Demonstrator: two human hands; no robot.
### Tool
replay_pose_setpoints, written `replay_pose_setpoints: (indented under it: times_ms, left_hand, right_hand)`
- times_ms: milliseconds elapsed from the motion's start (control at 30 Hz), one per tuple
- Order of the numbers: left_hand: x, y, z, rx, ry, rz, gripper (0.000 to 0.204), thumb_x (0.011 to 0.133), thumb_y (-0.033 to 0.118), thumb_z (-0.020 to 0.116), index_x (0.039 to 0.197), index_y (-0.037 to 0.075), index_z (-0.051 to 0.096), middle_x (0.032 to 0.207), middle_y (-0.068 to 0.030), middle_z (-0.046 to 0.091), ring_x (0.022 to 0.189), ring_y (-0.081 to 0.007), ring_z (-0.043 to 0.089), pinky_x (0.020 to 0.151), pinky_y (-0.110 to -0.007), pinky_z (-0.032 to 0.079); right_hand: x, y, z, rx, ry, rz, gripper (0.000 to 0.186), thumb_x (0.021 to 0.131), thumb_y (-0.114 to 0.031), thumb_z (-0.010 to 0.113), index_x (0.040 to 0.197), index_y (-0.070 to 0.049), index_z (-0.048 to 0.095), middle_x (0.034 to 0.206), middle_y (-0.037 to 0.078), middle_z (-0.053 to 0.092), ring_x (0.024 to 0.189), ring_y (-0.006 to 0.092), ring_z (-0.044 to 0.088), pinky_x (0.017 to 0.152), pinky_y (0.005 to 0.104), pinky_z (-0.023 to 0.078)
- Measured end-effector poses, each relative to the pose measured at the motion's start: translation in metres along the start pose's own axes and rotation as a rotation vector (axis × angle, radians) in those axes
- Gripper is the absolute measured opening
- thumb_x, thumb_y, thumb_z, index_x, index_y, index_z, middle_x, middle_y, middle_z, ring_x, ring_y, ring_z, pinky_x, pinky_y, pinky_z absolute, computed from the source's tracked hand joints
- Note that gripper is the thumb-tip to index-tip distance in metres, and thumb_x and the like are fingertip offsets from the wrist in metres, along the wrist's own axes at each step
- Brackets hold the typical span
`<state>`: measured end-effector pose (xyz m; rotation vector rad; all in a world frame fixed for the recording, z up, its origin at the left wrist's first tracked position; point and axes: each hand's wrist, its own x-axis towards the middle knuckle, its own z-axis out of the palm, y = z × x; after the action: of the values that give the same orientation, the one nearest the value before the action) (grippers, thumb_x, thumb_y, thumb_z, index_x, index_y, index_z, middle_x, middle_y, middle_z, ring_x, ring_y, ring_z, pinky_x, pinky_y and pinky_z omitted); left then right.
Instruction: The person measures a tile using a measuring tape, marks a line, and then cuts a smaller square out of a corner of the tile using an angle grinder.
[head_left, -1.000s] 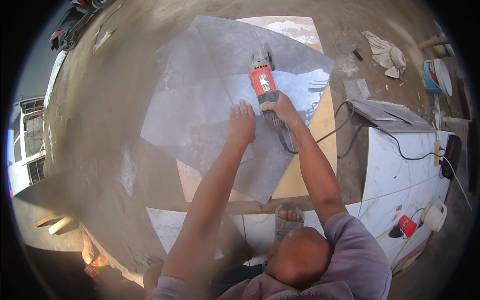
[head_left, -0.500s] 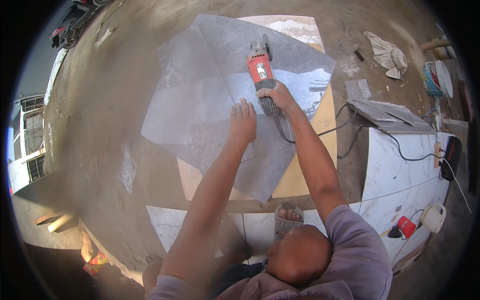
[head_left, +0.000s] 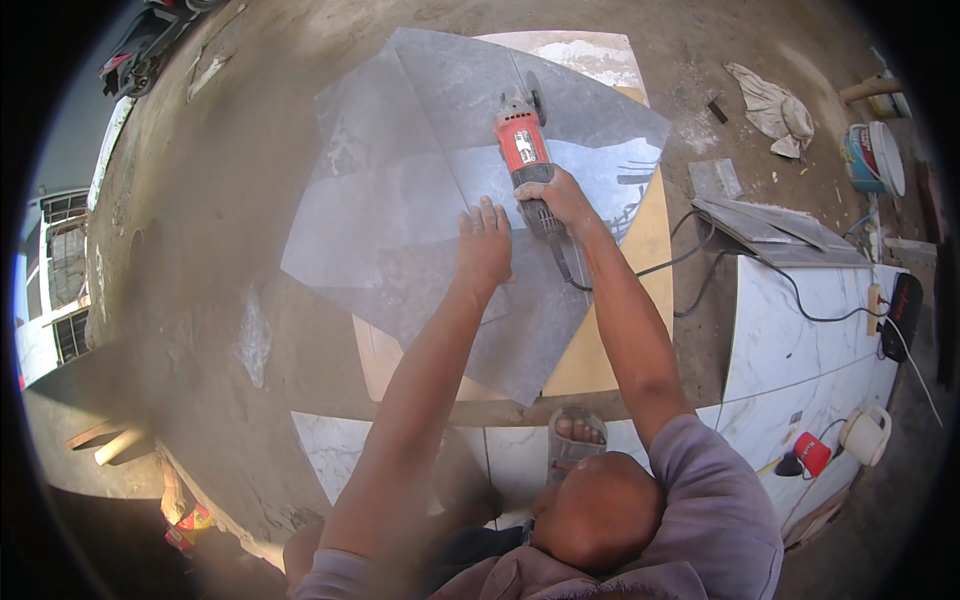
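My right hand (head_left: 558, 196) is wrapped round the black rear body of a red and black angle grinder (head_left: 522, 142). Its disc (head_left: 536, 98) stands on edge at the far end, over the large grey tile (head_left: 400, 235), and a thin dark line runs across the tile beyond the disc. To the left of the grinder, my left hand (head_left: 485, 240) lies flat on the tile with its fingers stretched out. The tile is glossy and reflects light beneath the tool. Whether the disc touches the tile is hard to see.
Beneath the grey tile, a yellowish board (head_left: 585, 355) sticks out. The grinder's black cable (head_left: 655, 268) runs right, past leaning grey tile pieces (head_left: 775, 225). White marbled tiles (head_left: 790, 320), a bucket (head_left: 873, 158), a pale cloth (head_left: 770, 108) and a cream jug (head_left: 866, 436) are also on the right.
The grinder and my right hand have shifted slightly toward me. A dark line on the tile shows more beyond the disc. My left hand has hardly moved.
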<state>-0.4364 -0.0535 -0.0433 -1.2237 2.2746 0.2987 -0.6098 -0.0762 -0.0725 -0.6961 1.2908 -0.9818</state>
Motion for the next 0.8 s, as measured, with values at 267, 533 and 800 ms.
replay_pose_setpoints:
  times_ms: [267, 533, 800]
  left_hand:
    - [-0.002, -0.001, -0.001, -0.003, 0.001, -0.009, 0.128, 0.062, 0.044, 0.094, 0.157, -0.004, 0.022, 0.163, -0.0295, 0.022, 0.15, -0.0412, 0.029, 0.123, -0.054, 0.023]
    - [0.0, 0.0, -0.001, -0.003, -0.003, -0.014, 0.129, 0.062, 0.045, 0.094, 0.157, -0.004, 0.022, 0.163, -0.0292, 0.022, 0.15, -0.0411, 0.028, 0.123, -0.054, 0.023]
    - [0.0, -0.001, 0.001, 0.003, 0.002, -0.017, 0.131, 0.061, 0.045, 0.095, 0.157, -0.004, 0.021, 0.163, -0.0289, 0.022, 0.15, -0.041, 0.029, 0.123, -0.055, 0.024]
  right_hand:
    - [0.005, -0.003, 0.004, 0.047, 0.011, 0.027, 0.028, 0.072, -0.016, 0.081, 0.091, -0.002, 0.065, 0.076, 0.005, 0.066, 0.062, 0.0133, 0.062, 0.054, 0.0299, 0.049]
    - [-0.031, 0.009, 0.002, -0.016, 0.035, -0.004, 0.036, 0.071, -0.015, 0.081, 0.099, 0.0, 0.064, 0.082, 0.005, 0.066, 0.064, 0.0143, 0.062, 0.059, 0.0298, 0.051]
    - [-0.012, -0.001, 0.004, -0.009, 0.03, -0.034, 0.025, 0.071, -0.015, 0.08, 0.088, -0.002, 0.066, 0.073, 0.004, 0.065, 0.059, 0.0135, 0.06, 0.055, 0.03, 0.049]
